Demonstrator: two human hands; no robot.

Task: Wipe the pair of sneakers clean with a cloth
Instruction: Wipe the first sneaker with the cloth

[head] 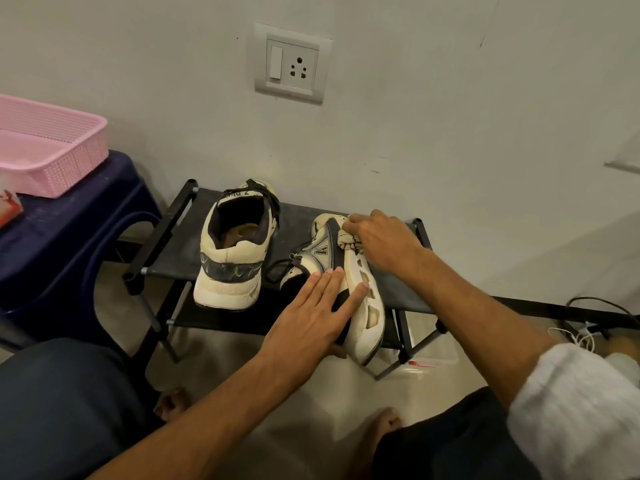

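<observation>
While left hand (pixel 308 313) presses sneaker (pixel 367 308), right (pixel 384 237) around cloth (pixel 349 241).

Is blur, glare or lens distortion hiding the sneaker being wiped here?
Head view: dim, even indoor light, no glare; the right hand, its cloth and the tipped sneaker are acceptably sharp; wide-angle warping shows toward the edges, as at the pink basket.

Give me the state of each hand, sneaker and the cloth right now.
Tipped sneaker: on its side on the shoe rack, sole exposed.
Upright sneaker: standing, untouched.
Cloth: bunched against tipped sneaker's toe.
Left hand: flat, pressing tipped sneaker.
Right hand: gripping cloth.
</observation>
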